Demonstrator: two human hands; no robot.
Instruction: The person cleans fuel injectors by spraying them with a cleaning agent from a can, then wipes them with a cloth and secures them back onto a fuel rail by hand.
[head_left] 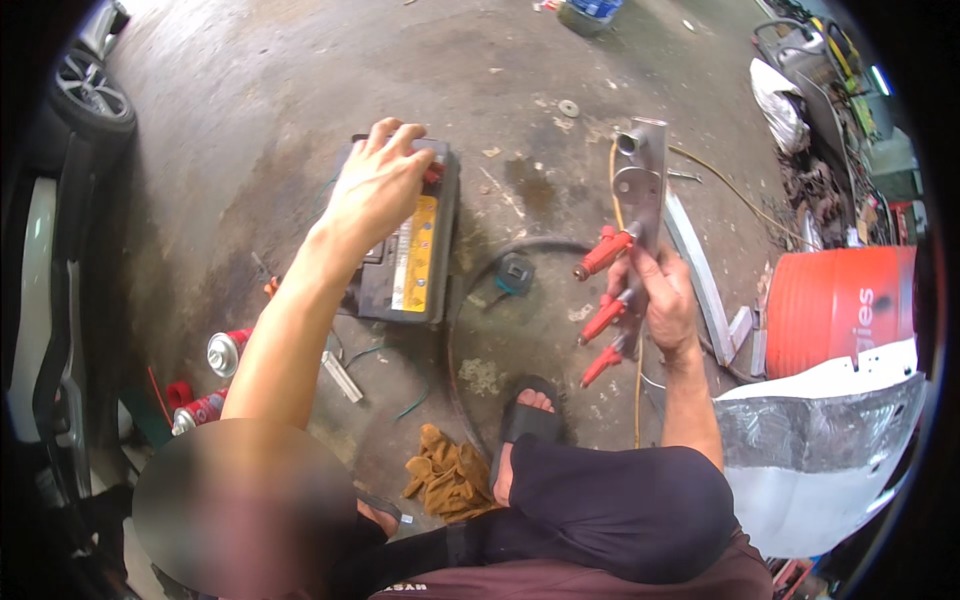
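Note:
My left hand [378, 180] reaches over the far end of a black car battery [398, 290] that has a yellow label. Its fingers are curled down by a small red part [434, 173] at the battery's corner; their tips are hidden. On the right, my right hand [664, 295] grips a metal fuel rail [648, 185] off the floor, its fingers wrapped round the lower part. Three red fuel injectors [604, 318] stick out from the rail toward the left.
Between my hands lie a dark round-cornered object [515, 273] and a black hose [452, 350]. Brown work gloves [447, 475] rest near my feet. Spray cans [228, 352] lie at left. A red drum [835, 310], metal bar [700, 270] and white panel [800, 500] are at right.

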